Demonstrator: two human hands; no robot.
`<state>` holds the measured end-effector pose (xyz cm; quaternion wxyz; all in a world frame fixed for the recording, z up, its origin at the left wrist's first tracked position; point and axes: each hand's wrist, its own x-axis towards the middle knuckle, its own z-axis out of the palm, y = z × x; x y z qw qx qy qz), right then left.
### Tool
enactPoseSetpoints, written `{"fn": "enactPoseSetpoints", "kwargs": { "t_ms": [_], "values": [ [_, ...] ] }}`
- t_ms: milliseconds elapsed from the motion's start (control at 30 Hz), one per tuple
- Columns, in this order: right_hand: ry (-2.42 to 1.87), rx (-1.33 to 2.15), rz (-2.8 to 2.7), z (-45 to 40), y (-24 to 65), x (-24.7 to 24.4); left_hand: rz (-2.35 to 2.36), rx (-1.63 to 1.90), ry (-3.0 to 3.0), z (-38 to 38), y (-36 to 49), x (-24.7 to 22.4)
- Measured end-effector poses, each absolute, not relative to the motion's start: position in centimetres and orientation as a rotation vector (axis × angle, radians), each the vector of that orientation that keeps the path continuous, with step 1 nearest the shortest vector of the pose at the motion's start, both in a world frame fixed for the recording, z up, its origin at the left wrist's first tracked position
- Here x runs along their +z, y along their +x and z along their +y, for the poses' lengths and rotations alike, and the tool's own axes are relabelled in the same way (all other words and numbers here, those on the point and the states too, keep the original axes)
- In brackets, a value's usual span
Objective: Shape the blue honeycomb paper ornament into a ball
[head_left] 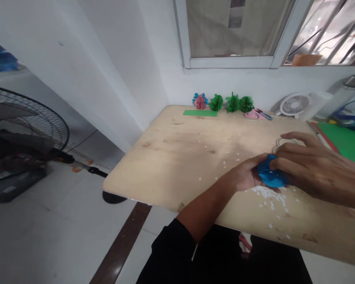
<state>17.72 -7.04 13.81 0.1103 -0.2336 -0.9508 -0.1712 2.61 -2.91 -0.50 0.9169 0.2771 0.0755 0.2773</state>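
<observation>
A folded piece of blue paper [271, 173] is held between both hands above the right part of the wooden table [171, 157]. My left hand [248, 173] grips its left side, with the thumb on top and the other fingers partly hidden under it. From the right, my right hand [310, 165] closes its fingers on the paper's upper right side. Small white paper bits [269, 194] lie scattered on the table below and around the hands. A thin ring-like loop [278, 142] shows just behind my right fingers.
Green paper flowers [215, 103], a pink and blue one [200, 101], a green strip [200, 113], a cutter [264, 114] and a small white fan [295, 105] line the back. Green sheets [347, 140] lie right. A large fan [23, 126] stands left.
</observation>
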Motion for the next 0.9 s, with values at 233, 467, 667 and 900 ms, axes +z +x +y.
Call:
{"fn": "enactPoseSetpoints", "kwargs": {
  "t_ms": [233,467,667,900],
  "values": [
    [-0.553,-0.693,-2.802,-4.2,19.5,12.7,0.210,0.771,0.500,-2.9,2.4,-0.1],
    [-0.711,-0.704,-2.571,-4.5,19.5,12.4,0.258,0.896,0.429,-3.2,2.1,1.0],
    [-0.947,-0.635,-2.165,-7.7,18.6,10.9,0.308,1.012,0.414,-3.0,2.0,1.4],
    [-1.411,0.063,-1.755,-9.7,16.2,6.1,0.304,1.137,0.431,-2.9,1.7,2.0]
  ]
}}
